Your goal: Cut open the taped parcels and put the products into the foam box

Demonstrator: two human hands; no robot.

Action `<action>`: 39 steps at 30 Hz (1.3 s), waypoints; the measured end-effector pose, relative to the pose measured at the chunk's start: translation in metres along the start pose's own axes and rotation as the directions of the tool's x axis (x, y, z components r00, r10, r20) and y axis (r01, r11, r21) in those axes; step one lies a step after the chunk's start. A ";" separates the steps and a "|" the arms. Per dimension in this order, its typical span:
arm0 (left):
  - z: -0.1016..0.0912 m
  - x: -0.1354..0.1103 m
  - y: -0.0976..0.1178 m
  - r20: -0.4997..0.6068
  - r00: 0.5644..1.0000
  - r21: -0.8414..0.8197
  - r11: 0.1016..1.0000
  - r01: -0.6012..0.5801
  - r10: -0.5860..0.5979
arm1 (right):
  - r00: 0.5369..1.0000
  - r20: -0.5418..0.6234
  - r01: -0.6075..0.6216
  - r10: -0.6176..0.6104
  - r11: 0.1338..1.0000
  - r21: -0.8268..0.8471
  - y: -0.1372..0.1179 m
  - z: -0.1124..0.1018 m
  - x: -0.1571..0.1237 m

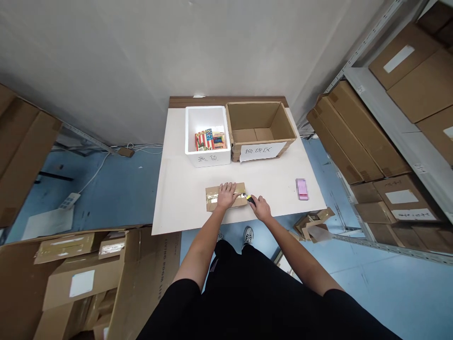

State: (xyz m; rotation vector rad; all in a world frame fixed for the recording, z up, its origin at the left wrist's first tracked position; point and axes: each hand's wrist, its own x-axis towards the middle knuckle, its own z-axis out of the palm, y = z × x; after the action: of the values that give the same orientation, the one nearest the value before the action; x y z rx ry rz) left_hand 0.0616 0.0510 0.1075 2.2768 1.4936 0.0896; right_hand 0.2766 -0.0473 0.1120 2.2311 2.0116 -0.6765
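Note:
A small taped cardboard parcel (213, 197) lies near the front edge of the white table (177, 189). My left hand (226, 194) rests flat on top of it, fingers spread. My right hand (261, 208) is closed round a yellow and black utility knife (249, 199), whose tip touches the parcel's right end along the tape.
At the back of the table stand a white foam box (207, 159) holding colourful packs and an open, labelled cardboard box (260, 126). A pink item (302, 189) lies at the right. Shelves of cartons rise on the right, more cartons at lower left.

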 end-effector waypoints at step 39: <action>-0.017 -0.021 -0.022 0.038 0.987 -0.004 0.987 0.159 -0.159 | 0.927 0.051 -0.340 0.371 0.775 0.532 -0.051 0.005 0.091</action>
State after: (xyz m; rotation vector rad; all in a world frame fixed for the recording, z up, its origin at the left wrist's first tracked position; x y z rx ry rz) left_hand 0.0291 0.0454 0.1187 2.1323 1.6462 0.0061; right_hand 0.2306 0.0436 0.0868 2.8515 1.4550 -1.2569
